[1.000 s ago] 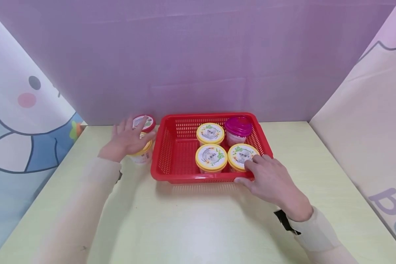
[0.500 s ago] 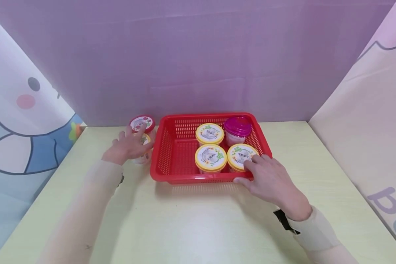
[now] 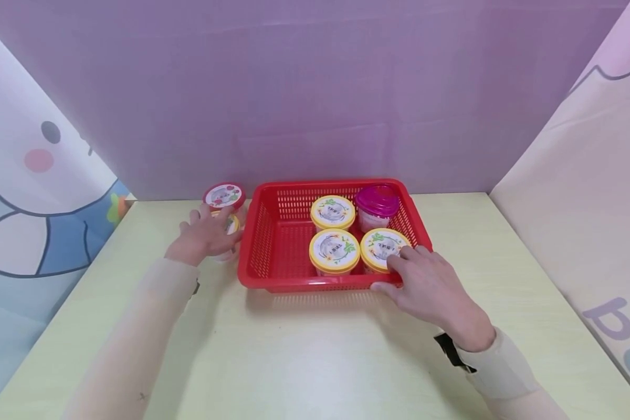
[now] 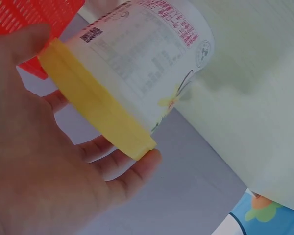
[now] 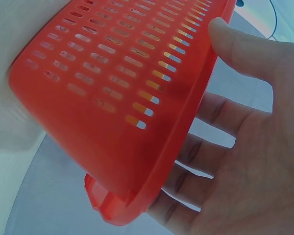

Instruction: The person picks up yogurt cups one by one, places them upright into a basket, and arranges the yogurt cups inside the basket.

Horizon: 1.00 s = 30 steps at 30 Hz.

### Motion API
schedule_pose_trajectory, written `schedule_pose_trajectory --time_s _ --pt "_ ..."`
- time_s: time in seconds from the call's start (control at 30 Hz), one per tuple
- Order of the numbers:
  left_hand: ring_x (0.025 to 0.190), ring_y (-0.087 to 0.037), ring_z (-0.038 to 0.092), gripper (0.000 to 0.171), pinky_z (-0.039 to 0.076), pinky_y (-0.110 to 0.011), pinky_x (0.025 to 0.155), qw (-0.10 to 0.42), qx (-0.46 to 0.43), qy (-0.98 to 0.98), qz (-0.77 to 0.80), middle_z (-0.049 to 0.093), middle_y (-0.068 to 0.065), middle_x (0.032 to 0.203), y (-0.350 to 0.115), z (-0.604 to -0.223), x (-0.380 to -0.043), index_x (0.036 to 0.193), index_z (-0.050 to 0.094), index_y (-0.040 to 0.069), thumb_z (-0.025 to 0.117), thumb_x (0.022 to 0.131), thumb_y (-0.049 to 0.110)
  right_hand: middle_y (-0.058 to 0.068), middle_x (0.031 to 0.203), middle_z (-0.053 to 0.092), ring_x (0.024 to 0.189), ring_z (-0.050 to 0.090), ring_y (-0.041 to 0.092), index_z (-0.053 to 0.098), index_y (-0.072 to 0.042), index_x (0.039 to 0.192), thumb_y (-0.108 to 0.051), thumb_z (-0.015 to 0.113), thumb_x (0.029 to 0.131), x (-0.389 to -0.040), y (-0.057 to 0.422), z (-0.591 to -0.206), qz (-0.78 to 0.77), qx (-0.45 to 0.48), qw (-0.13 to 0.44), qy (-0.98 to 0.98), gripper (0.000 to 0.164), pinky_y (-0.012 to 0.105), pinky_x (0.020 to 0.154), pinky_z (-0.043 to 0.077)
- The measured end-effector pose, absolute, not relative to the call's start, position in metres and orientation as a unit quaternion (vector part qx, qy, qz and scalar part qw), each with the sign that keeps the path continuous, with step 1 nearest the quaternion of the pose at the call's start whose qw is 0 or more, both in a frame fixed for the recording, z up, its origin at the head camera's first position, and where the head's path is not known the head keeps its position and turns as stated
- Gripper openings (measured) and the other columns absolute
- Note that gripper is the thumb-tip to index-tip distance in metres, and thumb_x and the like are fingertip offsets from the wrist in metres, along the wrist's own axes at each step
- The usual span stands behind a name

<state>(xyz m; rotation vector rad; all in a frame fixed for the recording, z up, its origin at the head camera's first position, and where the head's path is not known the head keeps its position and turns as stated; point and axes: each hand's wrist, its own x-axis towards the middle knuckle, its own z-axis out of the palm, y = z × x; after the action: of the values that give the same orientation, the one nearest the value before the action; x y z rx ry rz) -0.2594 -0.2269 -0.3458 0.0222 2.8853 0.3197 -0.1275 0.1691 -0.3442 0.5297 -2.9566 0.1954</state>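
Observation:
My left hand (image 3: 202, 236) spans the yellow lid of a white printed tub (image 4: 142, 54) left of the red basket (image 3: 294, 284). In the left wrist view its thumb is at one side of the lid and its fingertips (image 4: 149, 164) are at the other. Just behind stands a tub with a red lid (image 3: 224, 195). With thumb outside and fingers over the rim, my right hand (image 3: 436, 286) grips the basket's front right edge. Inside are three yellow-lidded tubs (image 3: 334, 251) and one tub with a purple lid (image 3: 378, 201).
The basket stands on a pale table (image 3: 304, 361), near a purple cloth backdrop (image 3: 315, 99). Printed cloth panels rise on both sides, the left panel (image 3: 37, 192) bearing a cartoon figure. The basket's left part shows its bare floor (image 3: 294, 242).
My left hand has drawn its spread fingers in around the yellow-lidded tub. The red-lidded tub shows more fully behind it. My right hand has stayed on the basket rim.

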Motion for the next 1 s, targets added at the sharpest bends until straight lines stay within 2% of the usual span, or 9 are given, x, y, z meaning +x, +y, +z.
schedule_pose_trajectory --time_s 0.33,0.47,0.7,1.0 --pt "0.13 -0.052 0.027 0.096 0.045 -0.071 0.095 0.135 0.01 0.985 0.11 0.023 -0.032 0.147 -0.232 -0.346 -0.265 0.161 0.024 0.023 0.074 0.083 0.05 0.01 0.102 0.065 0.088 0.057 0.026 0.071 -0.008 0.111 -0.046 0.082 0.081 -0.129 0.169 -0.344 0.06 0.176 0.065 -0.98 0.049 0.047 0.077 0.052" --pt "0.13 -0.052 0.026 0.098 0.044 -0.07 0.096 0.128 0.009 0.986 0.107 0.022 -0.032 0.148 -0.233 -0.352 -0.268 0.162 0.022 0.023 0.072 0.084 0.054 0.011 0.103 0.065 0.089 0.057 0.026 0.072 -0.008 0.112 -0.046 0.082 0.081 -0.129 0.168 -0.344 0.059 0.175 0.064 -0.981 0.05 0.048 0.078 0.052" --pt "0.13 -0.052 0.027 0.092 0.035 -0.073 0.103 0.094 0.031 0.991 0.086 0.025 -0.033 0.147 -0.234 -0.36 -0.272 0.161 0.025 0.021 0.065 0.087 0.059 0.011 0.103 0.065 0.09 0.057 0.026 0.072 -0.008 0.112 -0.045 0.082 0.081 -0.128 0.169 -0.345 0.061 0.174 0.064 -0.981 0.05 0.048 0.078 0.053" --pt "0.129 -0.052 0.029 0.088 0.034 -0.074 0.102 0.073 0.034 0.992 0.092 0.026 -0.033 0.146 -0.236 -0.36 -0.275 0.16 0.029 0.018 0.062 0.089 0.059 0.011 0.107 0.065 0.095 0.058 0.028 0.071 -0.008 0.114 -0.047 0.082 0.082 -0.128 0.169 -0.344 0.059 0.172 0.056 -0.982 0.052 0.051 0.082 0.053"
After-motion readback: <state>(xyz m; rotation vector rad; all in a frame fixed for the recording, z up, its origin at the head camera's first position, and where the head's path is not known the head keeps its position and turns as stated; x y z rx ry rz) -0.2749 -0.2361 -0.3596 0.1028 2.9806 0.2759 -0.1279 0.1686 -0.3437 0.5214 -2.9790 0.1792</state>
